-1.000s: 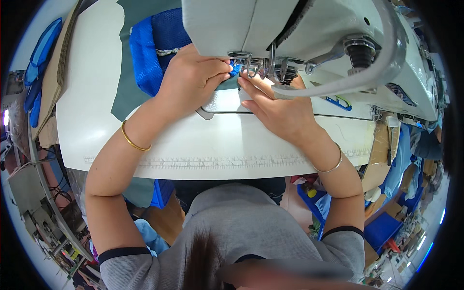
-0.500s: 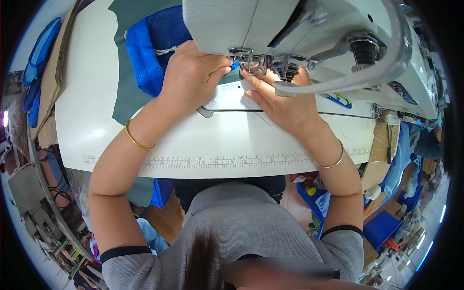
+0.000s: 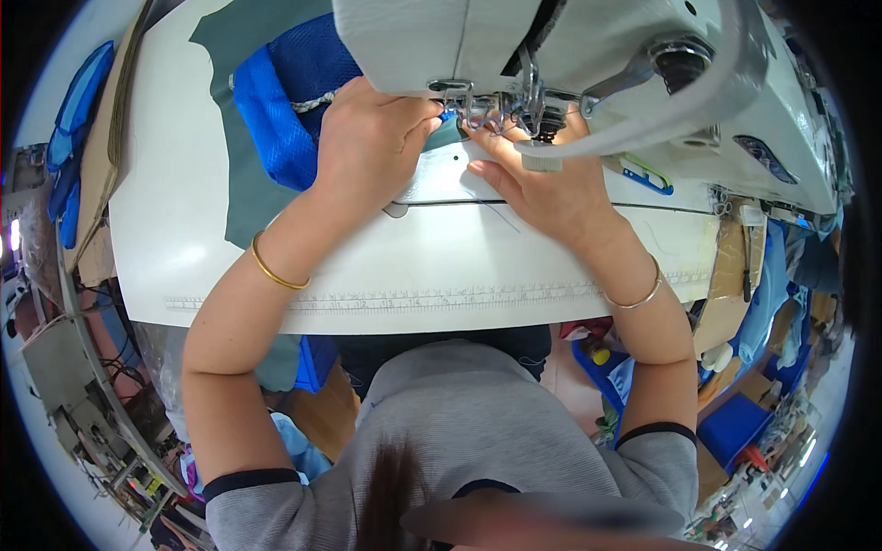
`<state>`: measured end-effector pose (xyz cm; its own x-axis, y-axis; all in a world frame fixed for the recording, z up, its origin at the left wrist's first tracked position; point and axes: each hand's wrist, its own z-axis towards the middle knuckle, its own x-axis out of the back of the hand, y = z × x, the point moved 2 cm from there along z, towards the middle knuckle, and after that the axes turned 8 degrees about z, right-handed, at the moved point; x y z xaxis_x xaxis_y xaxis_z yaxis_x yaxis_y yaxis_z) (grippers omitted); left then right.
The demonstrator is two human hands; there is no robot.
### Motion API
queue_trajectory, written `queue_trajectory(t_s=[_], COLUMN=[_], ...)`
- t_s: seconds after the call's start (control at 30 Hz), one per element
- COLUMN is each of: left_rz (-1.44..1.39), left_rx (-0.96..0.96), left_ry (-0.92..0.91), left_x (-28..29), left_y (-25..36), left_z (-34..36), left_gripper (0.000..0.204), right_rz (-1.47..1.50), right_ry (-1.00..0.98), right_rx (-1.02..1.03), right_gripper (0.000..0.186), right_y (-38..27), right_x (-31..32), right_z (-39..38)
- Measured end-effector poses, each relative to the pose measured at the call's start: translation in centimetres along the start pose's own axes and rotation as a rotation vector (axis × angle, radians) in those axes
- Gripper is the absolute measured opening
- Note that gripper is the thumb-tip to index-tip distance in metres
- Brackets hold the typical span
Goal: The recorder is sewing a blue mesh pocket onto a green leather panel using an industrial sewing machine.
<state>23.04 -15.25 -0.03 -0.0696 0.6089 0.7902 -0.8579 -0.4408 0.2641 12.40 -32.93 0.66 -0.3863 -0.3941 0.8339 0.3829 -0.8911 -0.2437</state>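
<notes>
The white sewing machine (image 3: 413, 46) reaches over the table from the upper right, its needle area lit. My left hand (image 3: 372, 138) is closed, thumb and forefinger pinching the edge of a blue mesh fabric piece (image 3: 274, 115) just left of the presser foot. A whitish cord shows on that piece, which rests on dark green fabric (image 3: 248, 197). To the right of the foot, my right hand (image 3: 556, 188) lies with fingers stretched toward the needle, thumb apart. Metal machine parts partly cover its fingertips. The stitching point itself is hidden.
A printed ruler (image 3: 395, 301) runs along the table's near edge. Thread snips (image 3: 648, 174) with a blue and green handle lie beside the machine base. Loose thread trails by my right thumb. Blue bins (image 3: 735, 430) stand low at the right; cardboard (image 3: 99, 165) borders the left.
The view has shifted slightly, moving the machine a little leftward in the picture. Both hands stay by the presser foot, with the left still pinching the blue fabric.
</notes>
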Motion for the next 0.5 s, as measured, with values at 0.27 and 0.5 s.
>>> queue_trajectory(t_s=[0.27,0.5], left_rz=[0.057,0.15], left_rx=[0.046,-0.107], left_ry=[0.005,-0.201], left_x=[-0.1,2.9], left_y=[0.6,0.0], left_z=[0.3,2.2], left_gripper=[0.012,0.015], right_rz=[0.002,-0.012], right_ry=[0.004,-0.027], right_rx=[-0.002,-0.018], right_gripper=[0.023,0.026], right_y=[0.6,0.8], right_x=[-0.1,-0.3], right_z=[0.0,-0.4])
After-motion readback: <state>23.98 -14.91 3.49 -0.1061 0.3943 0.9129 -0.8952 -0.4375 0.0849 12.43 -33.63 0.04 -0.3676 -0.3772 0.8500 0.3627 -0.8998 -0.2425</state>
